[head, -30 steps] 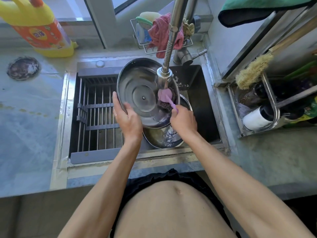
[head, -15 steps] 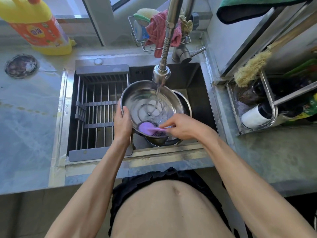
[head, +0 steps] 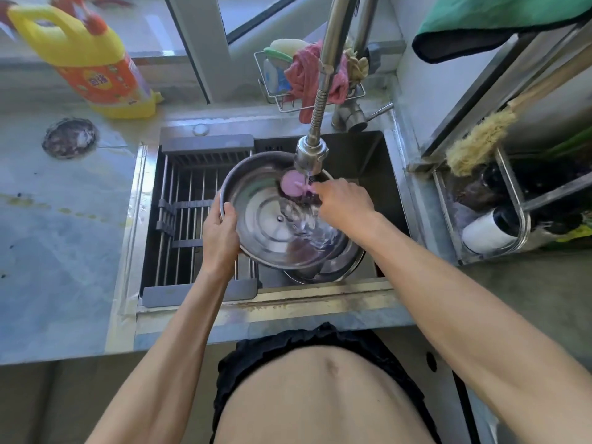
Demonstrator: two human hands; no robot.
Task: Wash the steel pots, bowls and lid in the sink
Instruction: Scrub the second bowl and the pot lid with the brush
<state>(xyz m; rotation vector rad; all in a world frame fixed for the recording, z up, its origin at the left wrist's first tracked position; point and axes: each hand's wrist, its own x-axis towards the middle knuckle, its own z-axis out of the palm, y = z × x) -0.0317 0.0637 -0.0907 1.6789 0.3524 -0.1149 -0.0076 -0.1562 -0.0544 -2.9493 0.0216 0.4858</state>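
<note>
Fingers of the left hand (head: 221, 232) curled round the lid's (head: 272, 219) left rim, thumb inside. It lay over the sink (head: 389, 187), its hollow side facing up, tilted toward the person. Right hand (head: 344, 200) pinched a purple brush (head: 293, 184) against the far rim, under running water from the tap (head: 310, 155).

Yellow detergent jug (head: 93, 64) on counter (head: 48, 251); green cloth (head: 499, 24) hanging top right.

Grey marbled countertop (head: 54, 251), daylit; window frame (head: 195, 43) behind; steel rack (head: 512, 200) right, green towel (head: 499, 20) above.
</note>
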